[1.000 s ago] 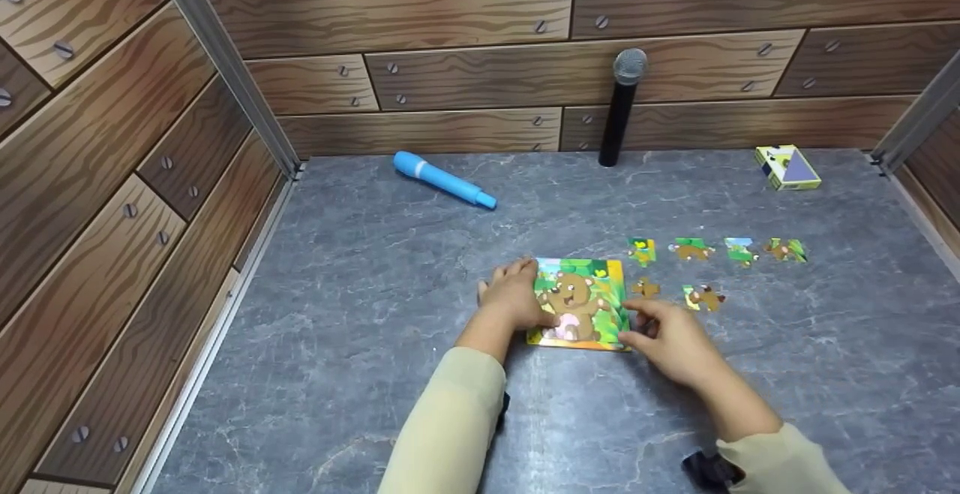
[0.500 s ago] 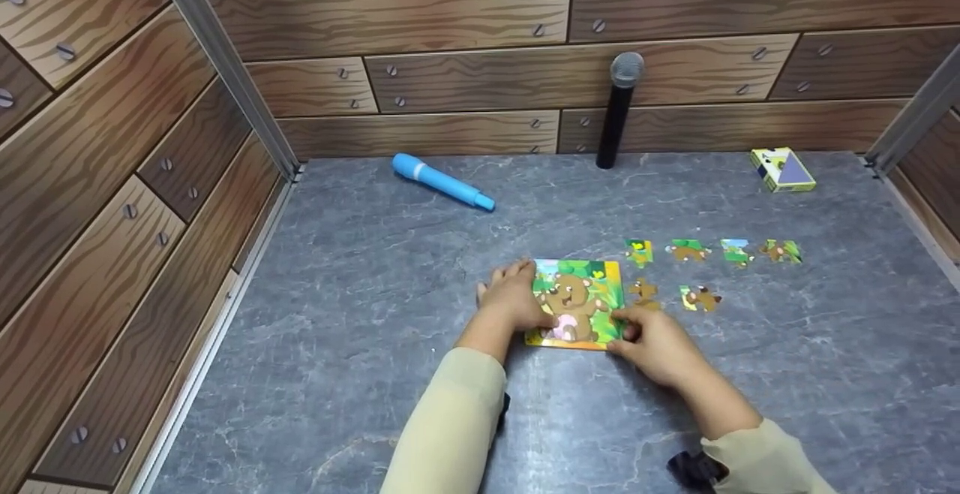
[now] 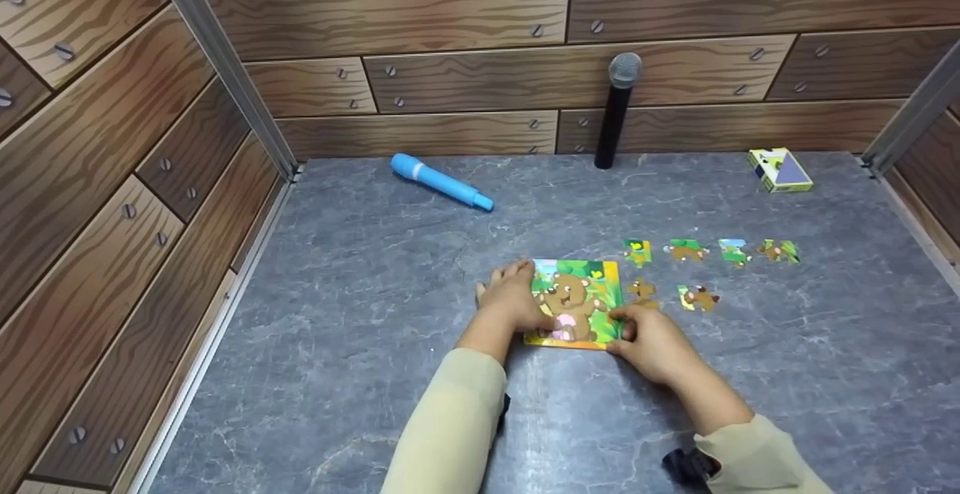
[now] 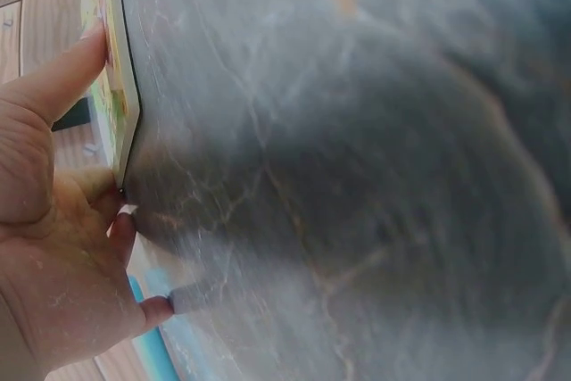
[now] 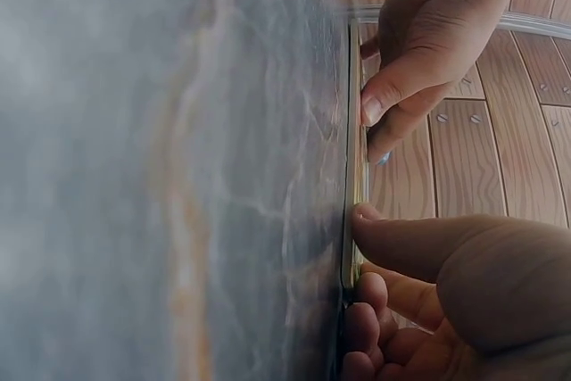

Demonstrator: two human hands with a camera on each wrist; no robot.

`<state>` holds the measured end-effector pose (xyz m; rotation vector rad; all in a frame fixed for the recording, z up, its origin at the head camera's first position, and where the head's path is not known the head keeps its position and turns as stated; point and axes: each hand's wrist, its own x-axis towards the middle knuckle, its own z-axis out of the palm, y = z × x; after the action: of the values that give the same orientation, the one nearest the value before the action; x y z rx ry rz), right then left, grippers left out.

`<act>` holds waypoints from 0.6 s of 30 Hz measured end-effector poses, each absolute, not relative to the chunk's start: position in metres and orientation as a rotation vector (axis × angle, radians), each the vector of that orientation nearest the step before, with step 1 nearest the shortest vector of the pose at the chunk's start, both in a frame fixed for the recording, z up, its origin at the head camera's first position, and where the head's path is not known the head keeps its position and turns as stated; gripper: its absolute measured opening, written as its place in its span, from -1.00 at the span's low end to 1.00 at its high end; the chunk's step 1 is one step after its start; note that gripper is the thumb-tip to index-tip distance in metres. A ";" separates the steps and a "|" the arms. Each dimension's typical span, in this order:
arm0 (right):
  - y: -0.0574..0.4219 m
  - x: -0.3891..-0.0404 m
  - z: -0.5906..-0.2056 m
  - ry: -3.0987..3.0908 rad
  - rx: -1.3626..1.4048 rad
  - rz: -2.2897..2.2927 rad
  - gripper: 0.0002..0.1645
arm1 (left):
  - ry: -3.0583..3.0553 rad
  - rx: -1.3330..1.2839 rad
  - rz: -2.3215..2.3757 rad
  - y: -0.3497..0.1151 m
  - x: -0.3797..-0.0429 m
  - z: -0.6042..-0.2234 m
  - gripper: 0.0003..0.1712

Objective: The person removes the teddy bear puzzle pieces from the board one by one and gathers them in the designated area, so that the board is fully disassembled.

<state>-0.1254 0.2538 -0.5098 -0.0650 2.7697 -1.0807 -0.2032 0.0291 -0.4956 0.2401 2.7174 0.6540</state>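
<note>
A jigsaw puzzle [image 3: 574,295] with a brown bear picture lies in a flat board on the grey table. My left hand [image 3: 514,300] rests across its left side, the thumb pressed on the bear and the other fingers spread about the left edge and far corner. In the left wrist view, the little finger of the left hand [image 4: 67,265] reaches the tabletop. My right hand [image 3: 656,340] is at the puzzle's near right corner, with bent index finger and thumb against its edge. In the right wrist view, the right hand [image 5: 437,310] has its thumb on the board's rim.
Several loose jigsaw pieces [image 3: 686,250] lie in two rows right of the board; one brown piece [image 3: 641,291] is close to the right hand. Farther back are a blue microphone [image 3: 442,182] lying down, a black microphone [image 3: 615,115] standing upright and a small yellow box [image 3: 780,170].
My right hand has shifted slightly left, from the outer right side of the puzzle onto its edge. More of the brown loose piece shows behind it. The left hand keeps its place.
</note>
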 end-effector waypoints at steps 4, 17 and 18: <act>0.254 -0.126 -0.510 2.764 -0.058 -1.097 -0.45 | 2.713 0.232 0.657 0.030 -0.204 -0.497 0.27; 0.252 -0.127 -0.509 2.761 -0.030 -1.076 -0.45 | 2.711 0.213 0.657 0.031 -0.203 -0.496 0.29; 0.252 -0.127 -0.510 2.762 -0.028 -1.075 -0.45 | 2.711 0.210 0.659 0.031 -0.203 -0.496 0.29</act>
<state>-0.1266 0.2522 -0.5096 -0.0282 2.7622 -1.0748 -0.2034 0.0314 -0.4959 0.2099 2.7109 0.6594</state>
